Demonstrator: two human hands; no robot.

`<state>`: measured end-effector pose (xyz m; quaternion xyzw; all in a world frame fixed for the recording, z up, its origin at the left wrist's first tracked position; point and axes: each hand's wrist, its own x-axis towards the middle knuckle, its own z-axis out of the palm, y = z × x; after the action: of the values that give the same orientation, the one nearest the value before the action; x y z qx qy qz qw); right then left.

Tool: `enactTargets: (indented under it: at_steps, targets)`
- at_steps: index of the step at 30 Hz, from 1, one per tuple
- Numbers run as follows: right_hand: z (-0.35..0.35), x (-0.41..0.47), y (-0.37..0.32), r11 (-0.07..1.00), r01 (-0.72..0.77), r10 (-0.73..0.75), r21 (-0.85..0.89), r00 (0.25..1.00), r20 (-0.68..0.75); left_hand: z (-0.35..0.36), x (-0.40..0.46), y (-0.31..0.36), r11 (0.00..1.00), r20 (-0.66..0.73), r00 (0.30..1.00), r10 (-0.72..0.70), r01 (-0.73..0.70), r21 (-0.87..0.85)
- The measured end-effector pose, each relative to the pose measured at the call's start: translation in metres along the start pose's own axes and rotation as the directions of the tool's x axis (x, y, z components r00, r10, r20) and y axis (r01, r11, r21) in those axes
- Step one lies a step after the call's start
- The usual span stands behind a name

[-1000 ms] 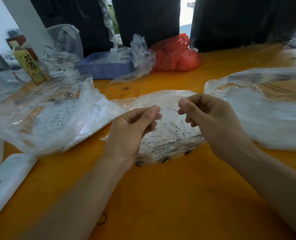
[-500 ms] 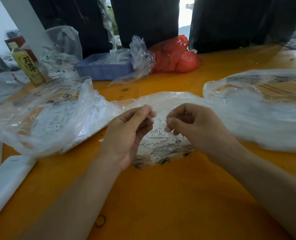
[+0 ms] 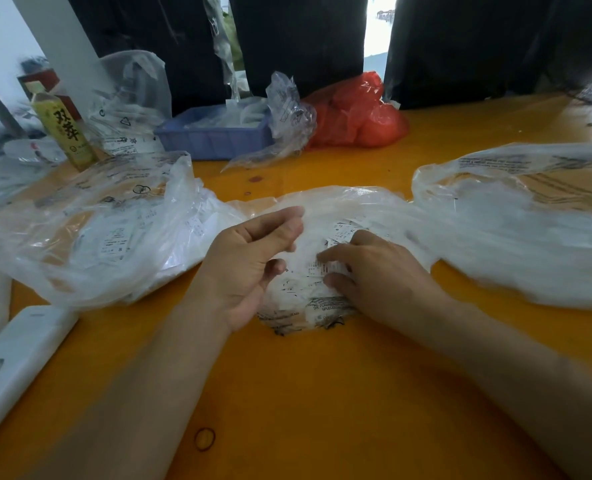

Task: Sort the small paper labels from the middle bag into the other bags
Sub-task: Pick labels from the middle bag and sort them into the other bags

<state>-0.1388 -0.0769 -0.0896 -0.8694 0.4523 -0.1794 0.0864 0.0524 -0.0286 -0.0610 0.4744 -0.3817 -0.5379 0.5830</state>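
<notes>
Labels (image 3: 325, 268) are sitting in the middle bag (image 3: 339, 209), between the left bag (image 3: 90, 230) and right bag (image 3: 516, 230). Your right hand (image 3: 374, 275) is pinching one off the pile; your left hand (image 3: 249, 258) is hovering loosely curled, holding nothing I can see. Next you're reading it and choosing a bag.

The yellow bottle (image 3: 66, 133) carries the characters 双莘; print on the bags and labels is too blurred to read.
</notes>
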Motion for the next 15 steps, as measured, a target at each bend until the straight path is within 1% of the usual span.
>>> enactTargets:
  at_steps: [1, 2, 4, 6, 8, 10, 12, 15]
  targets:
    - [0.002, 0.0, -0.001, 1.0, 0.009, -0.009, -0.022, 1.0, -0.003, 0.0, 0.001, 0.0, 1.0, 0.005, 1.0, -0.007, 0.007, -0.022]
    - [0.002, 0.0, -0.001, 0.999, 0.019, -0.02, -0.032, 0.999, -0.037, -0.001, 0.001, 0.0, 0.999, 0.014, 1.0, -0.013, 0.014, -0.043]
    - [0.0, 0.0, -0.002, 0.998, 0.051, -0.055, -0.035, 0.987, -0.152, -0.001, 0.002, 0.001, 0.997, 0.033, 0.999, -0.024, 0.026, -0.078]
    - [-0.004, -0.001, -0.002, 0.999, 0.041, -0.031, 0.031, 0.964, -0.266, -0.001, 0.0, 0.002, 0.995, 0.039, 0.999, -0.035, 0.039, -0.09]
    - [-0.009, -0.004, 0.0, 0.985, 0.009, 0.052, 0.173, 0.939, -0.341, -0.002, -0.001, 0.003, 0.994, 0.04, 0.998, -0.042, 0.046, -0.095]
    - [-0.014, -0.008, 0.003, 0.949, -0.001, 0.119, 0.316, 0.927, -0.355, -0.001, -0.003, 0.003, 0.992, 0.044, 0.998, -0.043, 0.048, -0.113]
    - [-0.02, -0.01, 0.004, 0.915, 0.001, 0.161, 0.403, 0.916, -0.367, 0.0, -0.003, 0.004, 0.991, 0.033, 0.998, -0.046, 0.05, -0.12]
    - [-0.025, -0.012, 0.009, 0.839, -0.066, 0.289, 0.539, 0.895, -0.34, 0.003, -0.003, 0.002, 0.991, 0.019, 0.999, -0.034, 0.036, -0.126]
